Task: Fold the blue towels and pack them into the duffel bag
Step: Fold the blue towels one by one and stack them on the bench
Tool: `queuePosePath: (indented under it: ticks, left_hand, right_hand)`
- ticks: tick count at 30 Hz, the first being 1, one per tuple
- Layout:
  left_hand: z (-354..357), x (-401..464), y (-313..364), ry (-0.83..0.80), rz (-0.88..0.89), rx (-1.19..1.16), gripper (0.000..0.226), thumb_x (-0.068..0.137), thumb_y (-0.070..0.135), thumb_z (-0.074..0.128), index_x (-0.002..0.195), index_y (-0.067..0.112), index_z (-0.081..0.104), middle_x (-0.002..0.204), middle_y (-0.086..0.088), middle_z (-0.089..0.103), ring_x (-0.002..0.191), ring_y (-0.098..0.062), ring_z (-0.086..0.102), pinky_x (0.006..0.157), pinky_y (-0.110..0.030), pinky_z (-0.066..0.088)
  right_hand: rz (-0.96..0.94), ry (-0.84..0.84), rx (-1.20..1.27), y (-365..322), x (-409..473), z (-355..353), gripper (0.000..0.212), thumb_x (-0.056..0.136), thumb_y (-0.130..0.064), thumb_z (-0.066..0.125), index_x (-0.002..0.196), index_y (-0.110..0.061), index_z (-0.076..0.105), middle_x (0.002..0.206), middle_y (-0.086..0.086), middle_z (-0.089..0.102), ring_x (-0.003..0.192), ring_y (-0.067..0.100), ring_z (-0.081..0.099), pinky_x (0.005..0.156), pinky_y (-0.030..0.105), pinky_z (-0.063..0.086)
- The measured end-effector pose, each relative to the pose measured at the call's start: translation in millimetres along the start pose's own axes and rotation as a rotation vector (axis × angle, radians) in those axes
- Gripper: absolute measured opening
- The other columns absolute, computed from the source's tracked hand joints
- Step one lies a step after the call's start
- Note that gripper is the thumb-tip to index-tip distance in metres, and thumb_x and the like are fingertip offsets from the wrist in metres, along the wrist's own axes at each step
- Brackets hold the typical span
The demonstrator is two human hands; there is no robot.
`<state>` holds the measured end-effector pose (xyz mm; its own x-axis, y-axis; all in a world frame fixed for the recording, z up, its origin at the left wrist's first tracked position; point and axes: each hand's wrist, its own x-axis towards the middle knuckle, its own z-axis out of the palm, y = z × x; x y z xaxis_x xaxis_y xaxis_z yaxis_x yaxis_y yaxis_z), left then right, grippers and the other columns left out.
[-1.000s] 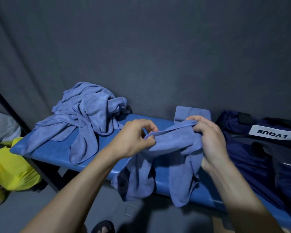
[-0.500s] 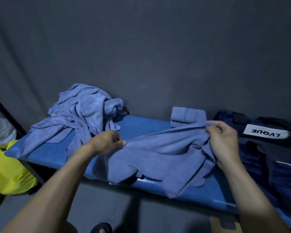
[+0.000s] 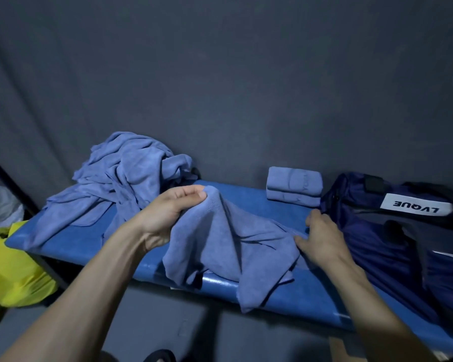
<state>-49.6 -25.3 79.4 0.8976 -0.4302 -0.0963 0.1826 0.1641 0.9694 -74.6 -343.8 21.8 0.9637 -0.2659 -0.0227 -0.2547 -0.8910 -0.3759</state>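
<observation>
STEP: spread towel (image 3: pixel 236 244) flat on bench (image 3: pixel 246 190) | GRIP: our left hand (image 3: pixel 168 215) pinches one corner raised; right hand (image 3: pixel 322 236) pins the opposite edge, fingers curled | ADVICE: tension both ends evenly, align edges before folding.

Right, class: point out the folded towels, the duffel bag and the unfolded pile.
folded towels (image 3: pixel 294 185), head view, top towel's front face
duffel bag (image 3: pixel 377 246), head view, navy side panel
unfolded pile (image 3: pixel 131 165), head view, crumpled middle
</observation>
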Motion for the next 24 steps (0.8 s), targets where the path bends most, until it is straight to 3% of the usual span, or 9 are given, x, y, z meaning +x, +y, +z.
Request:
queuePosePath:
  ticks: [3, 6, 8, 12, 14, 17, 20, 22, 24]
  left_hand:
    - [1.7, 2.0, -0.2, 0.001, 0.011, -0.044, 0.019, 0.097, 0.015, 0.062, 0.11, 0.003, 0.07, 0.092, -0.013, 0.067, 0.08, -0.021, 0.063, 0.071, -0.027, 0.053]
    - [-1.9, 1.0, 1.0, -0.018, 0.001, -0.074, 0.036, 0.091, 0.01, 0.062, 0.125, -0.002, 0.065, 0.106, -0.017, 0.067, 0.091, -0.025, 0.065, 0.08, -0.031, 0.054]
    - [0.2, 3.0, 3.4, 0.081, 0.025, -0.134, 0.037, 0.093, 0.002, 0.059, 0.13, 0.0, 0.065, 0.11, -0.019, 0.068, 0.092, -0.026, 0.067, 0.082, -0.032, 0.057]
    - [-1.1, 4.9, 15.5, 0.608, 0.264, -0.3, 0.028, 0.098, -0.001, 0.058, 0.122, 0.008, 0.069, 0.091, -0.01, 0.074, 0.077, -0.018, 0.07, 0.07, -0.027, 0.061]
    - [-4.1, 2.3, 21.2, 0.708, 0.349, -0.314, 0.024, 0.097, 0.002, 0.063, 0.114, 0.016, 0.071, 0.087, -0.007, 0.074, 0.076, -0.017, 0.07, 0.073, -0.029, 0.061]
    - [15.3, 1.0, 23.5, 0.626, 0.329, -0.216, 0.022, 0.097, 0.0, 0.061, 0.107, 0.016, 0.072, 0.085, -0.006, 0.07, 0.071, -0.012, 0.065, 0.068, -0.024, 0.057]
    - [43.9, 5.1, 12.3, 0.359, 0.226, -0.07, 0.027, 0.097, -0.006, 0.054, 0.108, 0.012, 0.07, 0.066, 0.002, 0.066, 0.056, -0.006, 0.056, 0.054, -0.015, 0.046]
    - [55.9, 5.5, 5.0, 0.162, 0.153, 0.001, 0.031, 0.095, -0.009, 0.055, 0.114, 0.009, 0.07, 0.077, -0.004, 0.071, 0.068, -0.012, 0.061, 0.067, -0.019, 0.05]
    - [59.1, 4.8, 1.4, 0.014, 0.111, 0.047, 0.038, 0.091, -0.009, 0.056, 0.124, 0.006, 0.066, 0.109, -0.019, 0.072, 0.097, -0.028, 0.059, 0.092, -0.035, 0.044]
  right_hand:
    - [0.093, -0.106, -0.116, -5.3, 1.2, -1.5, 0.02, 0.093, -0.027, 0.062, 0.088, -0.011, 0.054, 0.099, 0.01, 0.062, 0.083, 0.027, 0.06, 0.06, 0.029, 0.046]
    - [0.134, -0.139, -0.09, -4.4, 3.2, -4.0, 0.017, 0.092, -0.026, 0.061, 0.087, -0.01, 0.058, 0.093, 0.008, 0.063, 0.082, 0.027, 0.063, 0.067, 0.031, 0.054]
    - [0.141, -0.107, 0.002, 2.1, 5.5, -6.5, 0.016, 0.087, -0.023, 0.067, 0.083, -0.009, 0.061, 0.085, 0.005, 0.065, 0.076, 0.023, 0.063, 0.062, 0.03, 0.052]
    - [0.094, -0.124, 0.696, 5.2, -1.2, -26.0, 0.026, 0.083, -0.018, 0.081, 0.072, -0.009, 0.059, 0.062, 0.004, 0.054, 0.055, 0.017, 0.046, 0.047, 0.022, 0.036]
    - [0.062, -0.126, 1.047, -4.7, -10.8, -43.4, 0.019, 0.089, -0.021, 0.077, 0.081, -0.013, 0.062, 0.068, 0.007, 0.056, 0.057, 0.016, 0.047, 0.042, 0.02, 0.038]
    - [-0.104, -0.11, 1.247, -27.6, -32.2, -64.6, 0.018, 0.092, -0.016, 0.07, 0.109, -0.019, 0.064, 0.064, 0.007, 0.057, 0.05, 0.012, 0.05, 0.038, 0.022, 0.042]
    - [-0.35, -0.294, 1.288, -59.0, -59.2, -65.3, 0.029, 0.097, -0.01, 0.059, 0.123, -0.021, 0.067, 0.062, 0.011, 0.049, 0.05, 0.014, 0.051, 0.043, 0.028, 0.05]
    - [-0.479, -0.372, 1.234, -75.4, -71.8, -61.8, 0.028, 0.1, -0.001, 0.052, 0.112, -0.016, 0.074, 0.07, 0.006, 0.06, 0.059, 0.015, 0.056, 0.053, 0.03, 0.055]
    - [-0.54, -0.372, 1.147, -80.8, -73.6, -56.9, 0.044, 0.096, 0.014, 0.047, 0.111, -0.018, 0.074, 0.09, 0.002, 0.075, 0.069, 0.02, 0.066, 0.064, 0.029, 0.056]
